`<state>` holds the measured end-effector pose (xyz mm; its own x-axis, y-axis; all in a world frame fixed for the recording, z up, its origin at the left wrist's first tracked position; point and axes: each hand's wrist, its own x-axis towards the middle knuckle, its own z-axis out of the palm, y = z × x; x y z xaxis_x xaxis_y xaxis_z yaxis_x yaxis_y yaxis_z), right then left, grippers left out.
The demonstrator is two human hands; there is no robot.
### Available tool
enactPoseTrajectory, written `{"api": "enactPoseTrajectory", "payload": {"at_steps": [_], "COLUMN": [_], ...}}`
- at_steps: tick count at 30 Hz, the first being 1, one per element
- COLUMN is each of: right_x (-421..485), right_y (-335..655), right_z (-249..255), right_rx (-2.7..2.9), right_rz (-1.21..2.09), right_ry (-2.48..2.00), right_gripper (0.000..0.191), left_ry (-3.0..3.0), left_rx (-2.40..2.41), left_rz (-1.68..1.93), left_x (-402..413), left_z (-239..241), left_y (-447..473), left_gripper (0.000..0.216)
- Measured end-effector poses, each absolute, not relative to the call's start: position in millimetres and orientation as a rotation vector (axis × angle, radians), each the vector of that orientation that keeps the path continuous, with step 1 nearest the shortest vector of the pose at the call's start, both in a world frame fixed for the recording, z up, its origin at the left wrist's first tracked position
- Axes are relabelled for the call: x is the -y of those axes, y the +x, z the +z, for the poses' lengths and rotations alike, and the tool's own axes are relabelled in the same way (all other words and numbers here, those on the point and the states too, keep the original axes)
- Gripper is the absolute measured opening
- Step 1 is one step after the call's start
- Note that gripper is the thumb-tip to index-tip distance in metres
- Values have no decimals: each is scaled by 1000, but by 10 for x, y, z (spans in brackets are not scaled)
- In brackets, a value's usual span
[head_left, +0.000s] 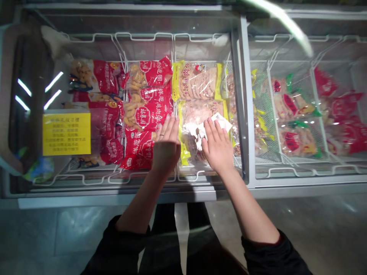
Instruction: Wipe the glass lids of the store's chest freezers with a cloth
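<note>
Grey, glossy floor tiles [86, 229] lie below a pale-framed freezer [114, 201] with a smooth, reflective glass lid [94, 21]. Beneath it hang white wire baskets [143, 39] of shiny, crinkled red bags [143, 109] and flatter, yellow-edged packets [197, 82]. A rectangular yellow notice [66, 133] sits at left. 2 bare hands lie over the glass: the left [168, 143] flat, fingers nearly together; the right [218, 147] flat, thumb apart, fingers slightly parted over a thin white sheet [225, 121], perhaps tissue, ragged-edged, above the packets. A slim ring [162, 135] circles 1 left finger.
</note>
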<state>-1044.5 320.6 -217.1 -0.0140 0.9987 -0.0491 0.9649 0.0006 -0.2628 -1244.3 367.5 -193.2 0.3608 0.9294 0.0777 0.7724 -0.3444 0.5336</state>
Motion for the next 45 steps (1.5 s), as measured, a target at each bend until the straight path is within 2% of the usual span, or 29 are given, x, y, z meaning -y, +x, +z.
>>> {"api": "enactPoseTrajectory", "payload": {"at_steps": [7, 12, 18, 24, 30, 37, 45], "right_x": [-3214, -3531, -3163, -3195, -3647, -3167, -3286], "right_y": [-10577, -10287, -10241, -10423, -9985, -9862, -9897], "right_z": [-2133, -2172, -2151, -2097, -2178, -2229, -2192], "right_rx": [2310, 2259, 2071, 2348, 2303, 2059, 2343], "right_rz": [416, 403, 349, 456, 408, 336, 386], "right_ry": [-1956, -1983, -2158, -1916, -1929, -2155, -1906], "right_gripper": [63, 64, 65, 63, 65, 68, 66], "left_ry": [2205, 2207, 2214, 2256, 2299, 2268, 2273], "left_rx": [-1464, -1446, -1440, -1429, -1464, -1507, -1476], "left_rz": [505, 478, 505, 554, 573, 529, 607], "left_x": [-3578, -3510, -3521, -3464, -3452, -3463, -3399], "left_z": [-1992, -2006, -1927, -1999, -2006, -1950, -2027], "left_y": [-12325, -12268, -12285, -12222, -12166, -12079, -11808], "left_gripper": [74, 81, 78, 78, 82, 77, 75]}}
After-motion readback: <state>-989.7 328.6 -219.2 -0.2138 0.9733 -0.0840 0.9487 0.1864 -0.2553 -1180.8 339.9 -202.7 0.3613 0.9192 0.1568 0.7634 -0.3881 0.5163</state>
